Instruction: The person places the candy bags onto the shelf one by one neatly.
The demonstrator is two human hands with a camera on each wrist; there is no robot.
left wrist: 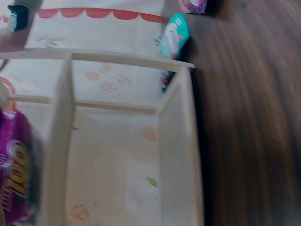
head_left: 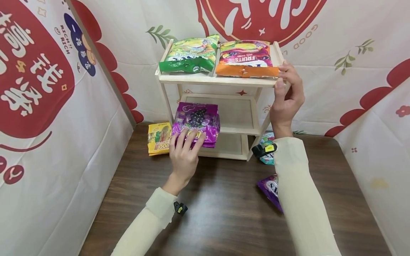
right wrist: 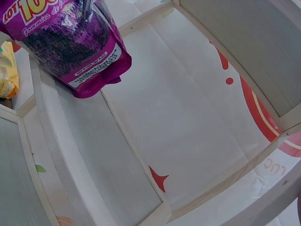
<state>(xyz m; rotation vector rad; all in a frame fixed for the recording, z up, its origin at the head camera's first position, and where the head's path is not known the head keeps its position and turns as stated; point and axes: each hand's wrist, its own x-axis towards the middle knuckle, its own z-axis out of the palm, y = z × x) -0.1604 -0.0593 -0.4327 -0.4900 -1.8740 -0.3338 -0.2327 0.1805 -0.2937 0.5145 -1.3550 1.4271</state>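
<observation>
My left hand [head_left: 184,153] holds a purple bag of gummies [head_left: 199,115] by its near end, fingers over the front. The bag is at the left part of the middle shelf [head_left: 238,113] of a pale wooden rack [head_left: 205,79]. The right wrist view shows the gummy bag [right wrist: 70,47] overlapping that shelf's front edge; in the left wrist view only part of the bag [left wrist: 16,169] shows. My right hand [head_left: 287,97] grips the rack's top right corner, thumb in front and fingers over the side, beside an orange-edged candy bag [head_left: 246,58].
A green candy bag [head_left: 192,55] lies on the top shelf's left. On the brown table [head_left: 205,206], a yellow gummy bag [head_left: 159,138] lies left of the rack. A teal bag [head_left: 267,138] and a purple candy bag [head_left: 270,192] lie at right, partly behind my right arm.
</observation>
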